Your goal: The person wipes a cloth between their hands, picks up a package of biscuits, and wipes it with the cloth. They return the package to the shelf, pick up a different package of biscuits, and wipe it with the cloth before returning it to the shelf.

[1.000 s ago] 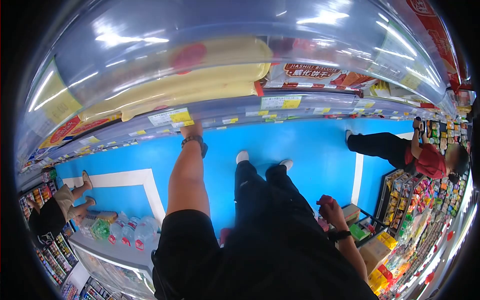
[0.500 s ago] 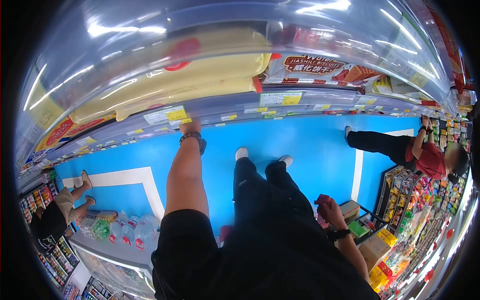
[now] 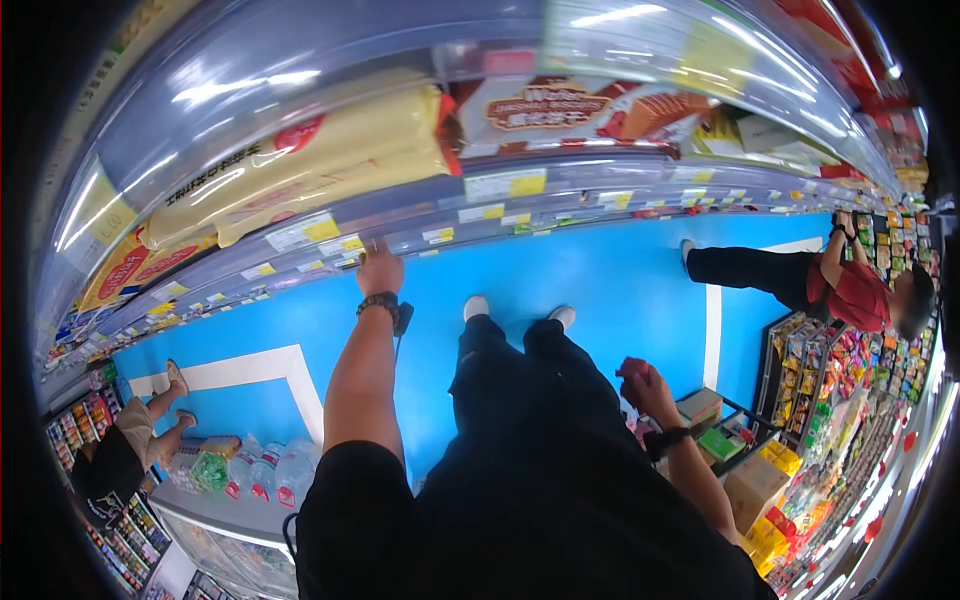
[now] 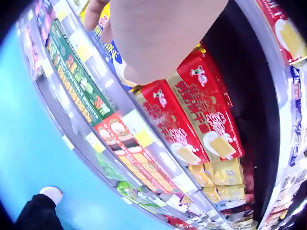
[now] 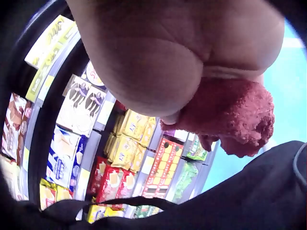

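The person stands on the blue floor facing a curved shelf of snack packs, the left hand stretched forward to the shelf's front rail among the yellow price tags; whether its fingers are loose or pinching anything I cannot tell. The right hand is held by the hip, fingers curled round a red, rough-textured lump. Red biscuit boxes sit on the shelf just beside the left hand.
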Demonstrator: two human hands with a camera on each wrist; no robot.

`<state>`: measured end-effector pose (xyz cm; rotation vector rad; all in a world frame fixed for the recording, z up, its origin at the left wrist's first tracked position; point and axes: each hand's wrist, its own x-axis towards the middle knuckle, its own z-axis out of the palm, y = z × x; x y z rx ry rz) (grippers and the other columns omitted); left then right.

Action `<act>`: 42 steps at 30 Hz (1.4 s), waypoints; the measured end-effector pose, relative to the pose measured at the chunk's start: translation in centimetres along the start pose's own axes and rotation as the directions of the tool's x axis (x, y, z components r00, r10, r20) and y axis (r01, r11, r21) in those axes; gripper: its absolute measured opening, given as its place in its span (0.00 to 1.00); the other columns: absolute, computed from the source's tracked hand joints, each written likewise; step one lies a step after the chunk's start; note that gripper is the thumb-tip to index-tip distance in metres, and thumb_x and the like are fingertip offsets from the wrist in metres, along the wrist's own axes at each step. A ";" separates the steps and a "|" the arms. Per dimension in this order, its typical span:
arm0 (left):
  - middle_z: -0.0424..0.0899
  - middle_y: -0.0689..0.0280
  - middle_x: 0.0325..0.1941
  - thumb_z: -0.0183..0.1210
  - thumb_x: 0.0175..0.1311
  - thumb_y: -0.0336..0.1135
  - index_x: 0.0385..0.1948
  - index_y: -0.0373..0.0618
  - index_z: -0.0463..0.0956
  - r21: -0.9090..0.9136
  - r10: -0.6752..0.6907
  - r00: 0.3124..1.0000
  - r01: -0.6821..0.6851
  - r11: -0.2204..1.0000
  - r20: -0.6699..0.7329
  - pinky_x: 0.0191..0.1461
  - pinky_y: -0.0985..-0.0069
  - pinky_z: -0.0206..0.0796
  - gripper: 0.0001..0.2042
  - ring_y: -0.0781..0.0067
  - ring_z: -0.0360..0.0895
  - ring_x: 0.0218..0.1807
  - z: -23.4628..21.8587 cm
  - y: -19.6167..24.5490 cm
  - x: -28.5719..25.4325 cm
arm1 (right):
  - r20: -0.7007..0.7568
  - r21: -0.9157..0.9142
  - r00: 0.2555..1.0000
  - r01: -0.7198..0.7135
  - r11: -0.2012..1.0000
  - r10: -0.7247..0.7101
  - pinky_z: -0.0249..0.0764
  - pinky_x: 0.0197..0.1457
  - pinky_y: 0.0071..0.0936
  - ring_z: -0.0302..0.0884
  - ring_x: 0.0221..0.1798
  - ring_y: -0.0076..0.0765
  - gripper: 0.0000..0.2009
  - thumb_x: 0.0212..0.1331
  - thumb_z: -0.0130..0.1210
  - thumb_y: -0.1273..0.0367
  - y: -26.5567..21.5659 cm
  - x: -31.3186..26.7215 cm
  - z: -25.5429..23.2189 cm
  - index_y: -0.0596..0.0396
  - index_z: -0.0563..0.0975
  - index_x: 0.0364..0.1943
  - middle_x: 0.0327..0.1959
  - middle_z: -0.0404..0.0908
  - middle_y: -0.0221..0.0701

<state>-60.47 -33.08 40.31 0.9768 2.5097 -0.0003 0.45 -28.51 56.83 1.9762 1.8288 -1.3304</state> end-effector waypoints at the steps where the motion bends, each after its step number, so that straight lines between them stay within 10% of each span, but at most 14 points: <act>1: 0.69 0.52 0.77 0.59 0.67 0.42 0.73 0.51 0.66 -0.058 0.012 0.993 -0.019 0.998 -0.116 0.61 0.49 0.78 0.31 0.43 0.76 0.68 0.2 0.5 -2.0 | -0.023 0.003 1.000 0.007 1.000 -0.007 0.82 0.50 0.36 0.88 0.49 0.39 0.21 0.73 0.54 0.58 -0.9 0.6 -0.1 0.61 0.76 0.60 0.51 0.88 0.43; 2: 0.59 0.54 0.83 0.61 0.65 0.39 0.77 0.51 0.58 -0.098 0.022 0.999 -0.025 0.995 -0.038 0.63 0.49 0.77 0.37 0.43 0.73 0.70 0.3 0.8 -3.6 | 0.023 0.210 1.000 -0.012 0.978 0.007 0.82 0.47 0.33 0.88 0.47 0.36 0.21 0.75 0.52 0.58 -1.4 1.1 -0.4 0.61 0.76 0.60 0.50 0.88 0.41; 5: 0.71 0.51 0.75 0.61 0.65 0.44 0.72 0.48 0.67 -0.191 0.077 0.977 -0.038 0.981 0.199 0.70 0.51 0.71 0.32 0.44 0.74 0.70 4.4 -0.5 -7.4 | 0.181 0.760 0.980 -0.082 0.645 -0.088 0.83 0.48 0.29 0.86 0.50 0.33 0.19 0.81 0.45 0.61 -4.9 2.8 -1.2 0.60 0.74 0.63 0.54 0.86 0.38; 7: 0.86 0.51 0.57 0.65 0.64 0.50 0.64 0.47 0.77 -0.183 0.271 0.939 -0.234 0.955 0.210 0.66 0.58 0.74 0.28 0.51 0.82 0.61 14.0 -5.3 -8.1 | 0.233 0.874 0.963 -0.147 0.463 -0.136 0.81 0.60 0.37 0.83 0.59 0.38 0.25 0.82 0.41 0.53 -6.3 3.9 -1.7 0.60 0.72 0.67 0.63 0.81 0.41; 9: 0.90 0.55 0.50 0.63 0.64 0.55 0.60 0.48 0.81 -0.291 0.150 0.868 -0.006 0.957 0.474 0.60 0.60 0.76 0.28 0.56 0.87 0.50 12.7 -4.6 -12.3 | 0.258 0.935 0.932 -0.174 0.308 -0.256 0.76 0.68 0.41 0.80 0.64 0.41 0.30 0.81 0.38 0.47 -7.1 5.5 -2.4 0.59 0.70 0.69 0.67 0.78 0.41; 14: 0.84 0.58 0.62 0.61 0.68 0.47 0.55 0.53 0.84 -0.121 0.267 0.850 -0.238 0.964 0.454 0.64 0.60 0.75 0.18 0.54 0.80 0.63 17.5 -7.1 -18.9 | 0.252 0.966 0.850 -0.253 0.060 -0.463 0.69 0.75 0.46 0.74 0.71 0.43 0.35 0.77 0.40 0.42 -7.2 8.3 -3.9 0.55 0.65 0.74 0.74 0.72 0.39; 18: 0.85 0.58 0.60 0.61 0.68 0.44 0.55 0.52 0.84 -0.157 0.198 0.894 -0.146 0.977 0.402 0.63 0.60 0.76 0.17 0.55 0.83 0.60 17.2 -5.0 -21.3 | 0.281 0.941 0.842 -0.149 0.303 -0.461 0.64 0.79 0.46 0.72 0.73 0.45 0.32 0.72 0.53 0.54 -6.1 9.6 -5.8 0.57 0.65 0.74 0.72 0.73 0.39; 23: 0.89 0.56 0.52 0.63 0.68 0.44 0.56 0.44 0.82 -0.383 -0.011 0.958 0.125 0.915 0.286 0.56 0.65 0.78 0.20 0.58 0.88 0.49 13.1 3.3 -23.3 | 0.367 0.928 0.761 -0.340 0.153 -0.534 0.66 0.78 0.45 0.74 0.71 0.46 0.27 0.67 0.50 0.67 -6.6 9.0 -12.0 0.62 0.68 0.70 0.68 0.76 0.42; 27: 0.89 0.53 0.53 0.64 0.70 0.46 0.58 0.40 0.81 -0.469 0.133 0.982 -0.054 0.882 0.137 0.58 0.68 0.77 0.22 0.61 0.87 0.54 4.8 17.0 -26.2 | 0.419 0.908 0.764 -0.371 0.197 -0.491 0.67 0.77 0.45 0.74 0.71 0.47 0.25 0.68 0.49 0.70 -4.3 10.0 -15.6 0.63 0.69 0.68 0.67 0.77 0.44; 34: 0.84 0.59 0.61 0.53 0.81 0.51 0.65 0.37 0.73 -0.884 0.475 0.880 -0.234 0.405 -0.016 0.67 0.72 0.69 0.26 0.70 0.79 0.62 -4.3 36.8 -32.5 | 0.522 0.851 0.628 -0.340 0.399 -0.578 0.73 0.73 0.44 0.78 0.68 0.45 0.23 0.69 0.50 0.72 -4.8 9.2 -19.8 0.63 0.70 0.67 0.66 0.78 0.42; 38: 0.82 0.64 0.62 0.52 0.81 0.50 0.65 0.37 0.73 -0.959 0.573 0.818 0.192 -0.207 0.040 0.67 0.74 0.68 0.25 0.80 0.75 0.63 -4.7 40.9 -34.0 | 0.526 0.844 0.589 -0.269 0.465 -0.614 0.78 0.67 0.43 0.81 0.64 0.43 0.21 0.72 0.52 0.70 -6.6 7.9 -21.6 0.61 0.72 0.66 0.64 0.79 0.41; 42: 0.82 0.62 0.61 0.56 0.80 0.48 0.65 0.33 0.72 -0.975 0.375 0.912 0.098 0.197 0.167 0.66 0.75 0.69 0.25 0.83 0.75 0.62 -3.0 40.9 -34.3 | 0.512 0.723 0.657 0.017 0.690 -0.553 0.80 0.64 0.42 0.82 0.62 0.42 0.20 0.75 0.56 0.65 -7.2 7.5 -21.9 0.57 0.73 0.66 0.63 0.80 0.39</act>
